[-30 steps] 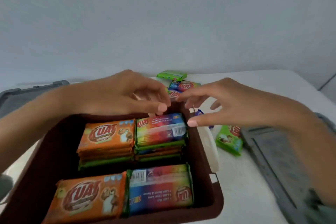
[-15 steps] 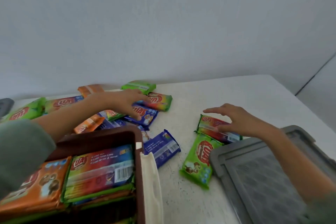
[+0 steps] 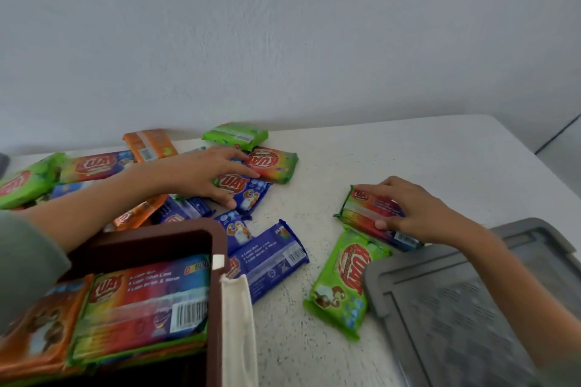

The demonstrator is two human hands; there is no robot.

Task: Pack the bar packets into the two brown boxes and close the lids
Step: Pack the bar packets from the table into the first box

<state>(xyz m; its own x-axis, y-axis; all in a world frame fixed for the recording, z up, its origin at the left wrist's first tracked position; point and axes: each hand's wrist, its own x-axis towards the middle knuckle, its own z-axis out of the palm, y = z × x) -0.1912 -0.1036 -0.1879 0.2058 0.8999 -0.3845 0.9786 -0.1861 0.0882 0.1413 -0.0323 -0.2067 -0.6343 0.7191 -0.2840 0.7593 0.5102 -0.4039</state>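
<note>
Table (image 3: 408, 151): white and wide, with loose bar packets strewn across its far left and middle.
Brown box (image 3: 157, 234): near left corner, lid off. Packed packets (image 3: 141, 298) are stacked close to the rim, so judging by that it's nearly full. The second box is out of view.
Grey lid (image 3: 456, 308): lying flat at near right, its corner touching or just over the green packet (image 3: 339, 280). That one may need sliding free first.
Loose pile (image 3: 94, 166): overlapping packets beyond the box. Lift from the top, or neighbours get dragged along.
Left hand (image 3: 201, 176): reaching over the box, fingers lying fairly straight on a blue packet (image 3: 242, 192), thumb at its near edge. It's on the packet but not clamped yet.
Right hand (image 3: 408, 207): fingers hooked over the far edge of the rainbow packet (image 3: 367, 207), thumb on the near side. That's a firm pinch, with the packet on the table, resting on another.
Step in hand: picking up one packet per hand. Best to grip across the short width, lift clear, carry flat, and lay them square onto the stacks.
Blue packets by the box (image 3: 270, 258): lying just beside the box wall, an easy next pick.
Cream latch (image 3: 235, 324): hanging off the box's right side. Keep packets clear of it.
</note>
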